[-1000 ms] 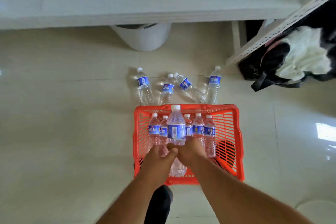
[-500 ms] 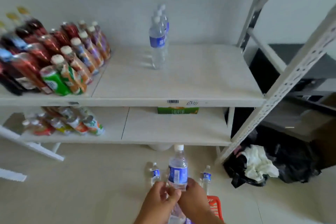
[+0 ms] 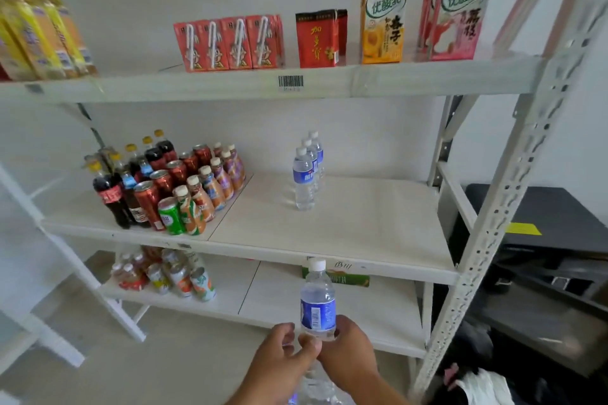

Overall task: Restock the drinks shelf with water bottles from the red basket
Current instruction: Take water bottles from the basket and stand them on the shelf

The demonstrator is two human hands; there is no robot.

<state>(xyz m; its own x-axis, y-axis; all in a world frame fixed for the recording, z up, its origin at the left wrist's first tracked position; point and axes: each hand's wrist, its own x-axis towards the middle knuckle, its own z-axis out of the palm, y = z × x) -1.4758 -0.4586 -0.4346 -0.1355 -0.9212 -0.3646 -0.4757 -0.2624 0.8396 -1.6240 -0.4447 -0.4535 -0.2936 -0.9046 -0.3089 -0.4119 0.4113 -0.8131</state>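
The scene is evenly and softly lit; no hard shadows are cast. Faint shade is seen beneath the top shelf (image 3: pixel 263 84). The yellow cartons (image 3: pixel 39 29) at the upper left are smeared by blur. The right upright post (image 3: pixel 513 174) is bent by wide-angle distortion. The lower right corner is left dark and soft.

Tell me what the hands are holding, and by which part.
Both the left hand and right hand grip one water bottle by its lower body, below the blue label.
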